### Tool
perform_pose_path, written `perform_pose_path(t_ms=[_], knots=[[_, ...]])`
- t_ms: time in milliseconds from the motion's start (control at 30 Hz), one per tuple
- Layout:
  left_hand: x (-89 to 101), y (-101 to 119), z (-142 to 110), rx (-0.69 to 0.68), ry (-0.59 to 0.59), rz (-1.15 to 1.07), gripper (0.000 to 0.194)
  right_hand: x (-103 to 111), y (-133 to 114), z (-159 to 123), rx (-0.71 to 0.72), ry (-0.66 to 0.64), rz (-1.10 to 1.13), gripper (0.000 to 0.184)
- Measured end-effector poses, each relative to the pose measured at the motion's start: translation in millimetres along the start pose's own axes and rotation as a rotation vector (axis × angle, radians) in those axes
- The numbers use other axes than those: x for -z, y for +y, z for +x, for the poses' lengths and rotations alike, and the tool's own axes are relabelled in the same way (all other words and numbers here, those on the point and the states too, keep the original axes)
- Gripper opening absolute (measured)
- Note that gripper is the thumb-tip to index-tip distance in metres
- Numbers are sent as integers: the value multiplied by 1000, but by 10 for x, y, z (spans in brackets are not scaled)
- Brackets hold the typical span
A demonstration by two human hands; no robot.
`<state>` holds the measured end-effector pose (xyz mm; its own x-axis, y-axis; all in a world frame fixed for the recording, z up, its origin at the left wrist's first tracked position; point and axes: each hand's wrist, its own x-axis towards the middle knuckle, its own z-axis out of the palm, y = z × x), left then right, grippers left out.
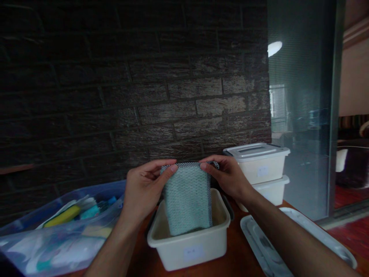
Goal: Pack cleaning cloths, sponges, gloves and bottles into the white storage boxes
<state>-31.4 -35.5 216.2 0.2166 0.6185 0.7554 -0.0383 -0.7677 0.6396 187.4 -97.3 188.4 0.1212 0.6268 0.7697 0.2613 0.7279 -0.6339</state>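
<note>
A light green textured cleaning cloth [188, 200] with a black-and-white checked border hangs upright between my hands. My left hand [148, 184] pinches its upper left corner between thumb and fingers. At the upper right edge, my right hand [226, 175] grips it the same way. The cloth's lower end hangs over the opening of a white plastic bin [193, 246], which has a small label on its front. Part of the bin's inside is hidden behind the cloth.
To the left stands a clear bluish plastic tub [115, 188] with a yellow sponge [65, 216] and other items. Stacked white lidded boxes [259, 165] stand at the right, near white lids [323, 234] on the wooden table [230, 261]. A dark brick wall [144, 96] rises behind.
</note>
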Motion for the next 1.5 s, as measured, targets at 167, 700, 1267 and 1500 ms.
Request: perform_pose_path(t_ms=[167, 700, 1267, 1500], knots=[[28, -44, 20, 22, -20, 9, 28, 27, 14, 8, 98, 28, -146, 21], [33, 26, -46, -230, -111, 385, 36, -109, 55, -53, 40, -36, -53, 21], [348, -4, 124, -33, -83, 188, 20, -190, 314, -135, -149, -430, -82, 35], [620, -201, 301, 77, 176, -64, 27, -11, 360, -14, -98, -298, -132, 41]])
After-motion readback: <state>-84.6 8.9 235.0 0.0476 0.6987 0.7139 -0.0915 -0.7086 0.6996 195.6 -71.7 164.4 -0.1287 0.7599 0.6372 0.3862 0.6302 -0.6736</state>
